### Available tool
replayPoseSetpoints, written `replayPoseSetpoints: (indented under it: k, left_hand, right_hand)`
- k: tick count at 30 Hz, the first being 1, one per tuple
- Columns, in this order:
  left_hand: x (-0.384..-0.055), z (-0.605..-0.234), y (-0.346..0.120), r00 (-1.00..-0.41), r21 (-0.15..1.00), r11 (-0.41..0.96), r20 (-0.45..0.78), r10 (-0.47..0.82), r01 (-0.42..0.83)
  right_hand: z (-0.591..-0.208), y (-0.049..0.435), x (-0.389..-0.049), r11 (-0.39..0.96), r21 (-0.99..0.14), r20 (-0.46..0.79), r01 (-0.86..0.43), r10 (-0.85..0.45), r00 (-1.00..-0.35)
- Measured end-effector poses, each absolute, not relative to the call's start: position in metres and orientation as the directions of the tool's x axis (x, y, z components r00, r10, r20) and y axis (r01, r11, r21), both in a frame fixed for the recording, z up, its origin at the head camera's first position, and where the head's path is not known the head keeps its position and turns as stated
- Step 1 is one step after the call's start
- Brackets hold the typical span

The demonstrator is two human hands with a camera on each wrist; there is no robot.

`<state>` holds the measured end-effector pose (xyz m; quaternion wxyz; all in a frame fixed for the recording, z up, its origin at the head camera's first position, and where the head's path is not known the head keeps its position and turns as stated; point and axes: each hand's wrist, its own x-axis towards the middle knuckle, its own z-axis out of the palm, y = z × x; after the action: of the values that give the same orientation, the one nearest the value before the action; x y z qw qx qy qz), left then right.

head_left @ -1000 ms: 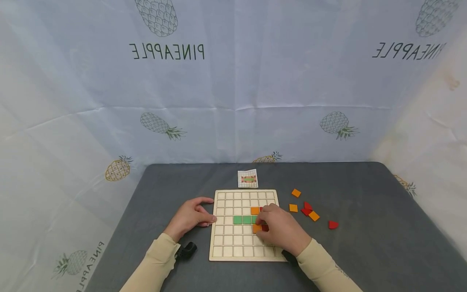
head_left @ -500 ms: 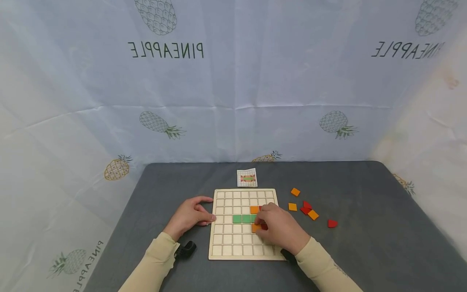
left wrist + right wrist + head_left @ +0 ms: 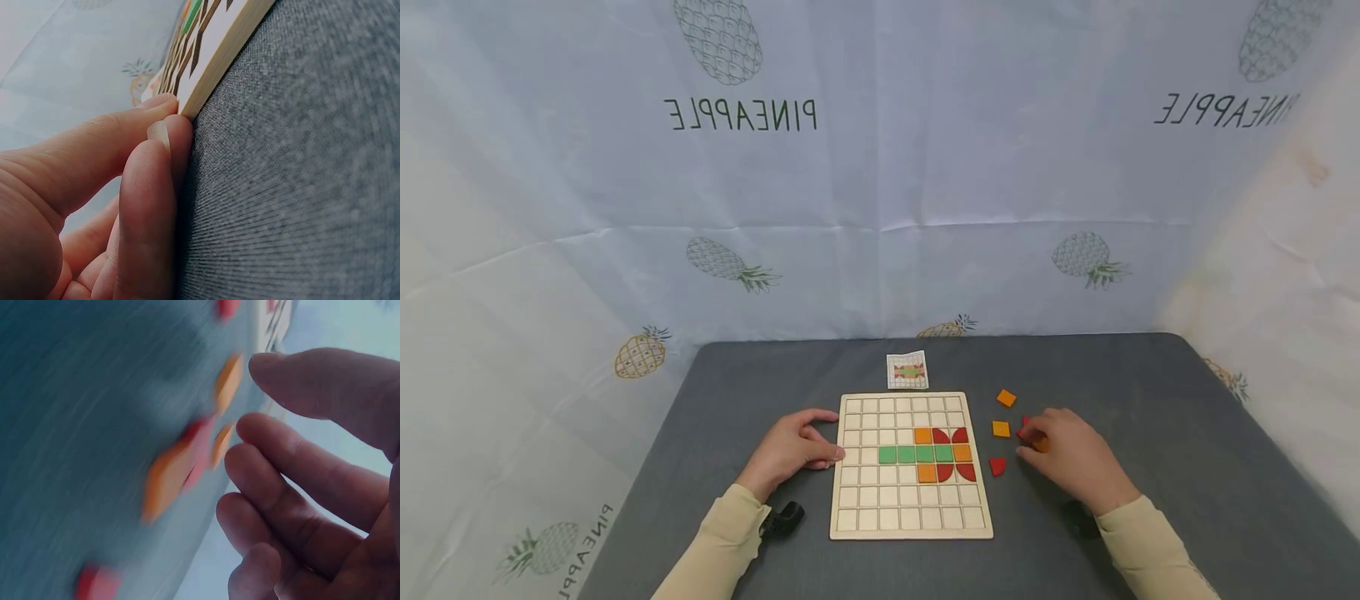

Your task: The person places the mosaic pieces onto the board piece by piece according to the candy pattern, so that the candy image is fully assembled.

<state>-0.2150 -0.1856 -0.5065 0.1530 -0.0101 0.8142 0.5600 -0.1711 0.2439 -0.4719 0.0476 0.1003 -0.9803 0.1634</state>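
Board (image 3: 868,500): is lying flat on the counter (image 3: 775,375), gridded face up.
Left hand (image 3: 790,447): is touching the board's left edge; its grip is clamping there, thumb and a fingertip pinching the wood.
Right hand (image 3: 1075,458): is hovering right of the board over loose tiles; its grip is standing apart, thumb away from the loosely bending fingers.
Green tiles (image 3: 906,454): four are running along the board's middle row.
Set orange tiles (image 3: 962,452): one is closing that row on the right; one is sitting above and one below the third green.
Set red tiles (image 3: 959,436): pairs are filling the squares right of those two oranges.
Loose orange tiles (image 3: 1001,429): two are lying between board and hand; a third (image 3: 169,478) is touching a red tile (image 3: 199,447) near the fingertips.
Other loose reds: one (image 3: 997,467) is lying just beside the board; another (image 3: 97,584) is showing, blurred, in the right wrist view.
Card (image 3: 907,371): is lying beyond the board's far edge, showing a small coloured pattern.
Cloth (image 3: 865,167): is hanging behind, bearing pineapples.
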Motion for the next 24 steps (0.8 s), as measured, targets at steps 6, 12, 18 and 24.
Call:
replayPoseSetpoints:
  k: [6,12,18,24]
  left_hand:
    - [-0.215,-0.507,-0.187,-0.955,0.911,0.371,-0.251,0.157,-0.179]
    - [-0.215,-0.507,-0.188,-0.954,0.912,0.369,-0.255,0.158,-0.182]
    - [-0.216,-0.507,-0.187,-0.955,0.913,0.367,-0.25,0.161,-0.177]
    - [-0.215,-0.508,-0.186,-0.952,0.912,0.369,-0.256,0.165,-0.181]
  right_hand:
    - [-0.473,0.276,-0.169,0.936,-0.324,0.08,-0.134,-0.114,-0.99]
    - [-0.475,0.283,-0.173,0.94,-0.331,0.006,-0.079,-0.082,-0.997]
    - [-0.479,0.285,-0.176,0.939,-0.336,-0.003,-0.074,-0.079,-0.997]
    - [-0.478,0.288,-0.176,0.934,-0.35,0.006,-0.075,-0.078,-0.997]
